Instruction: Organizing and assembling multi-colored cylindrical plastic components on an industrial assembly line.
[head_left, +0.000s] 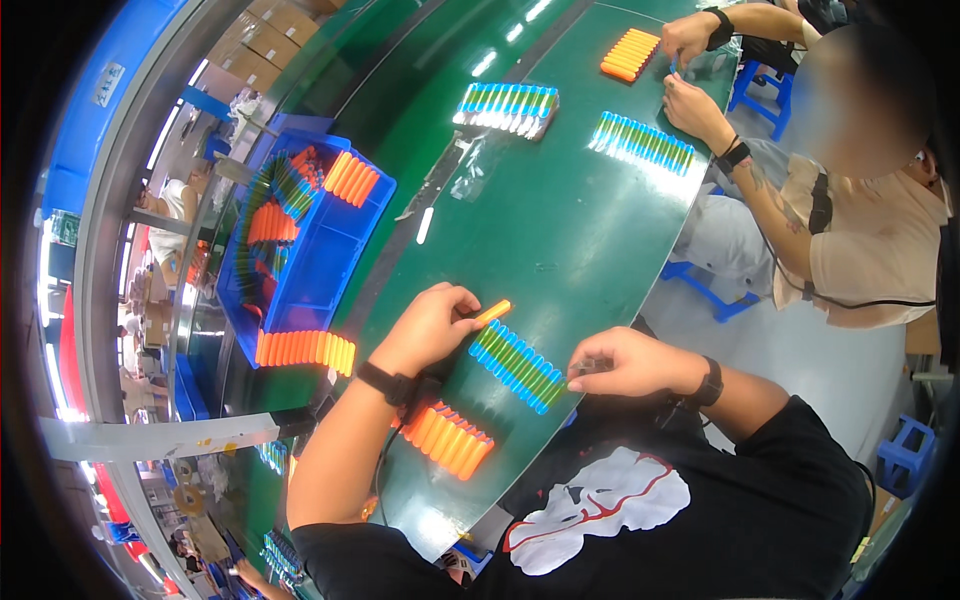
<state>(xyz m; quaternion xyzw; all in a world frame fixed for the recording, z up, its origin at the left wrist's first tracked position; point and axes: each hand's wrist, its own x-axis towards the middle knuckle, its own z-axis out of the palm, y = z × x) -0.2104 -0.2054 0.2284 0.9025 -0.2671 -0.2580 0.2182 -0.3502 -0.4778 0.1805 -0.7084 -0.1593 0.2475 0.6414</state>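
My left hand (432, 325) pinches the end of a slim orange stick-shaped piece (493, 312) between thumb and fingertips, just past the far end of a row of blue-and-green sticks (516, 366). That row lies side by side on the green tabletop between my two hands. At its near right end is my right hand (635, 362), its fingers curled together in a pinch. Whatever it may hold is too small and dark to make out. Below my left wrist sits a block of orange sticks (447, 440), lined up close together.
A blue bin (335, 250) of orange and blue-green sticks stands left, with orange sticks (305, 350) at its near end. Farther up lie two blue-green rows (508, 105) (642, 143) and an orange block (630, 54). A co-worker's hands (692, 95) work at the far right edge.
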